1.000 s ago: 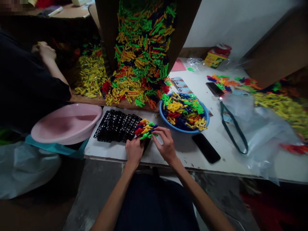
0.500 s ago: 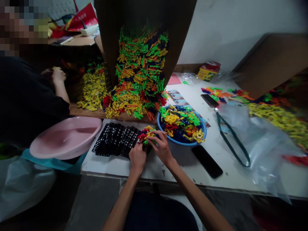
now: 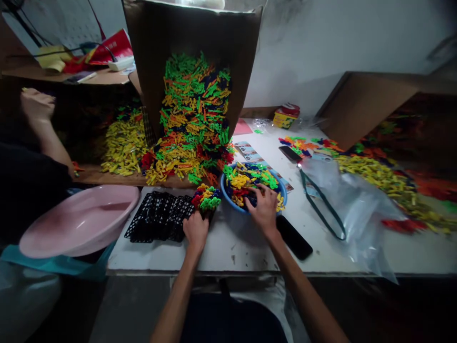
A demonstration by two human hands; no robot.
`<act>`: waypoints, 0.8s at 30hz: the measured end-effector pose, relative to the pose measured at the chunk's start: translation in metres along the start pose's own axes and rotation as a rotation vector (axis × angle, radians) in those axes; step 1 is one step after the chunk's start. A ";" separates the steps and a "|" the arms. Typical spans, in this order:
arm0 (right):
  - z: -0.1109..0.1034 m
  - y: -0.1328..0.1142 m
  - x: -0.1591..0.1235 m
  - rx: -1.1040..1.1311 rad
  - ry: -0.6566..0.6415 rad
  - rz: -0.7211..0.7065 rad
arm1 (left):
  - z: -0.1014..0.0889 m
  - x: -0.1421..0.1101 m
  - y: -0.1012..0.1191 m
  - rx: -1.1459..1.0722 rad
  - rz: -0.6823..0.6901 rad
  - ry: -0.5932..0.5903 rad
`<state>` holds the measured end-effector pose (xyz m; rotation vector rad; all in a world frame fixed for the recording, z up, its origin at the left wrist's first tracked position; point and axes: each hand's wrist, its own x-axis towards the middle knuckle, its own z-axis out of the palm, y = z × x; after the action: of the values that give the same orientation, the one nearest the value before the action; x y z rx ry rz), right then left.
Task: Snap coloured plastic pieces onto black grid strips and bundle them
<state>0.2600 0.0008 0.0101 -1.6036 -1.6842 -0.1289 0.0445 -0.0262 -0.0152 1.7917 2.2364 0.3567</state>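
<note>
My left hand (image 3: 195, 230) is closed on a small black mesh basket filled with coloured plastic pieces (image 3: 206, 198), held upright at the right end of a row of black mesh baskets (image 3: 157, 216). My right hand (image 3: 263, 207) reaches into the blue bowl (image 3: 225, 191) of mixed coloured pieces, fingers curled down among them; what they hold is hidden. A black phone (image 3: 293, 237) lies just right of that wrist on the white table (image 3: 228, 250).
A tipped cardboard box (image 3: 193, 33) spills a heap of coloured pieces (image 3: 189, 128) behind the bowl. A pink basin (image 3: 76, 219) sits at left. Another person's hand (image 3: 35, 105) is far left. A clear bag with a green strap (image 3: 353, 205), a second phone (image 3: 290, 153) and more pieces lie right.
My right hand left the filled basket and moved right into the blue bowl. My left hand still grips the basket. The view has tilted up and shifted right.
</note>
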 end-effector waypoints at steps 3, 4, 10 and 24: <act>-0.014 0.030 0.008 -0.171 -0.164 -0.037 | -0.007 -0.021 0.002 -0.139 -0.016 0.072; -0.016 0.035 0.011 -0.175 -0.190 -0.061 | -0.008 -0.029 0.004 -0.194 0.008 0.099; -0.035 0.022 0.022 0.170 -0.175 -0.037 | -0.005 -0.057 0.029 -0.607 0.253 0.080; -0.001 -0.063 -0.051 0.811 -0.233 0.247 | -0.002 -0.022 -0.015 -0.523 0.345 -0.073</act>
<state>0.1996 -0.0527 0.0081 -1.1952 -1.4043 0.7929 0.0353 -0.0514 -0.0178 1.8383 1.5767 0.8377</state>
